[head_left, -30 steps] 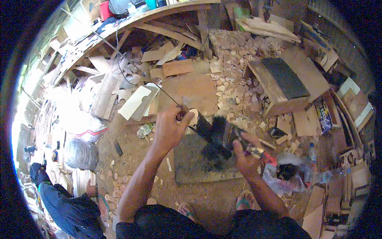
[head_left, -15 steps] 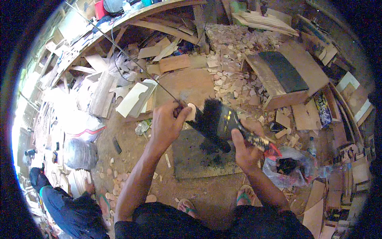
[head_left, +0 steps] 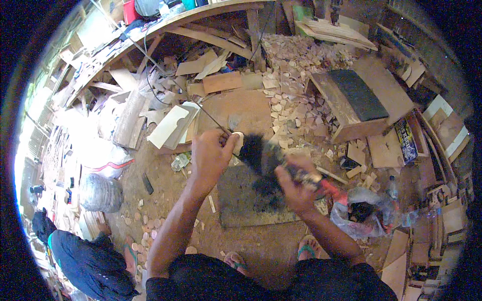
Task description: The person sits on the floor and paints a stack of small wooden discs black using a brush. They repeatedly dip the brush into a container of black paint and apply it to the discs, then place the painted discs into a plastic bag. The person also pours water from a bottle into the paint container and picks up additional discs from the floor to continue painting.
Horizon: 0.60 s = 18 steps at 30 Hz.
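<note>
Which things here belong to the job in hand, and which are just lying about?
Apparently in use:
pale round piece, in the left hand
thin rod, running to that hand
blurred black tool, in the right hand
dark mat, below the hands

Apparently just lying about:
wood scraps
clear plastic bag
wooden box

On my feed I count one left hand, one right hand, one pale piece, one blurred hand tool, one co-worker and three sandalled feet. I make out one dark mat, one black pad and one red container; the wood scraps are too many to count.
</note>
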### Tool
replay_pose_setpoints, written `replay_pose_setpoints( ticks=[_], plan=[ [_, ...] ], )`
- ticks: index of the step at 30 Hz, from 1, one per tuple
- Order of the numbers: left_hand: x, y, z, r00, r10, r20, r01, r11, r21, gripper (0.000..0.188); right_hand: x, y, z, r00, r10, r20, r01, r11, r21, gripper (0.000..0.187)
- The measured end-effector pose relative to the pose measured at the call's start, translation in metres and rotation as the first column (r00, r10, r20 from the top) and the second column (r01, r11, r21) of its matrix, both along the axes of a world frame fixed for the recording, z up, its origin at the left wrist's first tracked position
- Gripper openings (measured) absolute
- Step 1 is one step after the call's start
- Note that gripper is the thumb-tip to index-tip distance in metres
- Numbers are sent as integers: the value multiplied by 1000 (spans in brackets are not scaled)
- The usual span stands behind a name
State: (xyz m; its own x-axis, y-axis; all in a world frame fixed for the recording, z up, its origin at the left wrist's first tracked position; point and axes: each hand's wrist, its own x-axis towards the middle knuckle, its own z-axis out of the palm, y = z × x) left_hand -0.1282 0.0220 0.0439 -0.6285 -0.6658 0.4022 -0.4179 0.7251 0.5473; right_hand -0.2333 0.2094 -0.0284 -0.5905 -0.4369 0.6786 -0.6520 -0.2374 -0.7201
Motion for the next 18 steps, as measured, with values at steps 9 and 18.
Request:
replay_pose_setpoints(
  ticks=[9,18],
  plan=[
    [2,6,5,998,51,32,-53,998,45,32,0,2,6,983,-62,174,73,996,-56,32],
    [7,-15,-11,986,168,10,-168,985,22,32,17,6,-47,984,33,177,-74,970,230,27]
  ],
)
